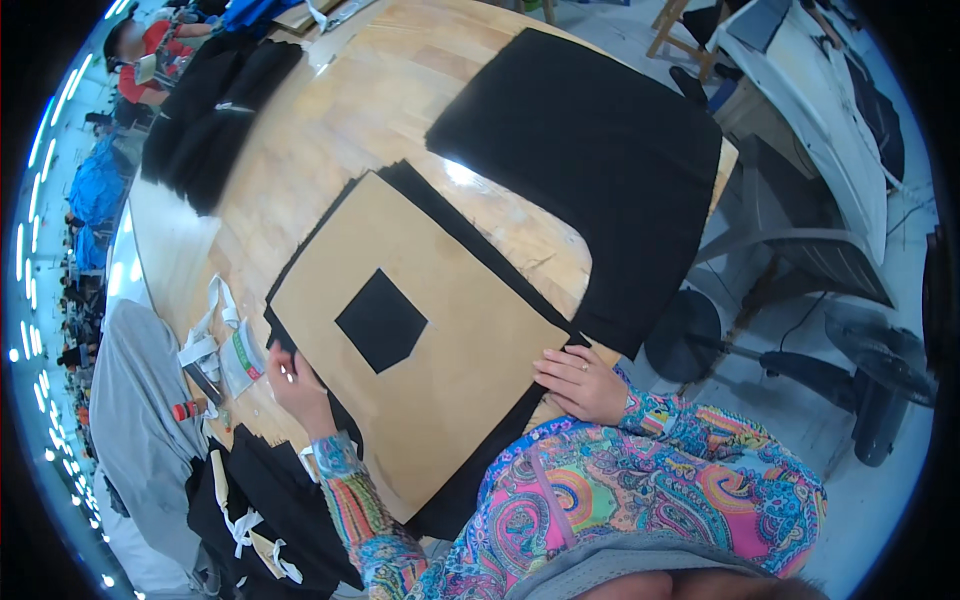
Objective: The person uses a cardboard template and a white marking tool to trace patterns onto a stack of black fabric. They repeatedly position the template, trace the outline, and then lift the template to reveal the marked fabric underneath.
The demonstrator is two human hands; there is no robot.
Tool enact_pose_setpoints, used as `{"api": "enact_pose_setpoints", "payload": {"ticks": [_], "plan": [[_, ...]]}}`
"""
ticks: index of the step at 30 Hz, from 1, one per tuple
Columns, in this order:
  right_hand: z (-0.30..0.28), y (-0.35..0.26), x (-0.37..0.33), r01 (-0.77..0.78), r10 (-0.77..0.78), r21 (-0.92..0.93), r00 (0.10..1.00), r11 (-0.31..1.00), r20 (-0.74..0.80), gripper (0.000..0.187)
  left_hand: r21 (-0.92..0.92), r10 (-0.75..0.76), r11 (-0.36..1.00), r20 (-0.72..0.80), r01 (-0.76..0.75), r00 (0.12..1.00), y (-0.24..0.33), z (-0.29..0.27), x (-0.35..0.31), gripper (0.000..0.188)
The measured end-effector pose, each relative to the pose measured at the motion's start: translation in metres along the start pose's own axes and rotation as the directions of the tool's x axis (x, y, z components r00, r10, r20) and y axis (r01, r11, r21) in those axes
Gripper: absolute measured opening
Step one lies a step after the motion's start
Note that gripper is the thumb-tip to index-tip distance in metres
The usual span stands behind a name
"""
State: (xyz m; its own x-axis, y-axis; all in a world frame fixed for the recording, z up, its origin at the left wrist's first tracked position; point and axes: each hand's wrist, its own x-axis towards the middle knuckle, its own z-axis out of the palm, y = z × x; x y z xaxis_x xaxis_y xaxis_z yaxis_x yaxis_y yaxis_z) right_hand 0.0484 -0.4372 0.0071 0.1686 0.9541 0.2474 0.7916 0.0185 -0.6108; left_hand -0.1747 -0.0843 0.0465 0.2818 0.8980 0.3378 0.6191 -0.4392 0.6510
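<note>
A tan cardboard pattern (445,400) lies on black fabric pieces (420,190) on the wooden table. Black fabric shows through a five-sided cut-out (382,320) in the cardboard. My left hand (302,395) is at the left edge of the pattern, its fingers bent together. A small white spot shows at the fingertips; whether it is a held piece I cannot make out. My right hand (585,385) lies with its fingers stretched flat over the pattern's right edge, holding nothing.
A large stack of black fabric (600,130) lies at the far right of the table (340,110), another bundle (215,120) far left. White strips (205,340), a small packet (243,362) and more black cloth (270,490) are at left. A chair (780,210) and fan (880,350) stand right.
</note>
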Motion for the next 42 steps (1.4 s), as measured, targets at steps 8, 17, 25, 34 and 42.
{"api": "enact_pose_setpoints", "payload": {"ticks": [8, 17, 25, 34, 42], "plan": [[-0.001, 0.008, 0.006, 0.073, -0.076, -0.043, 0.996, 0.996, -0.049, 0.031, -0.125, 0.516, 0.856, 0.259, -0.501, 0.817, 0.065, 0.150, 0.124, 0.017], [-0.006, 0.007, 0.007, 0.072, -0.074, -0.048, 0.996, 0.996, -0.049, 0.028, -0.009, 0.233, 0.967, 0.423, -0.253, 0.876, 0.071, 0.201, 0.136, 0.015], [-0.007, 0.009, 0.007, 0.075, -0.076, -0.028, 0.996, 0.997, -0.046, 0.027, -0.062, 0.261, 0.965, 0.349, -0.256, 0.900, 0.057, 0.206, 0.139, 0.015], [-0.002, 0.013, 0.001, 0.100, -0.098, 0.016, 0.989, 0.995, -0.109, 0.026, -0.202, 0.171, 0.973, 0.330, -0.107, 0.928, 0.057, 0.201, 0.134, 0.012], [-0.001, 0.014, 0.000, 0.082, -0.074, 0.074, 0.991, 0.994, -0.112, 0.026, -0.164, 0.149, 0.982, 0.342, -0.098, 0.928, 0.060, 0.214, 0.139, 0.012]]}}
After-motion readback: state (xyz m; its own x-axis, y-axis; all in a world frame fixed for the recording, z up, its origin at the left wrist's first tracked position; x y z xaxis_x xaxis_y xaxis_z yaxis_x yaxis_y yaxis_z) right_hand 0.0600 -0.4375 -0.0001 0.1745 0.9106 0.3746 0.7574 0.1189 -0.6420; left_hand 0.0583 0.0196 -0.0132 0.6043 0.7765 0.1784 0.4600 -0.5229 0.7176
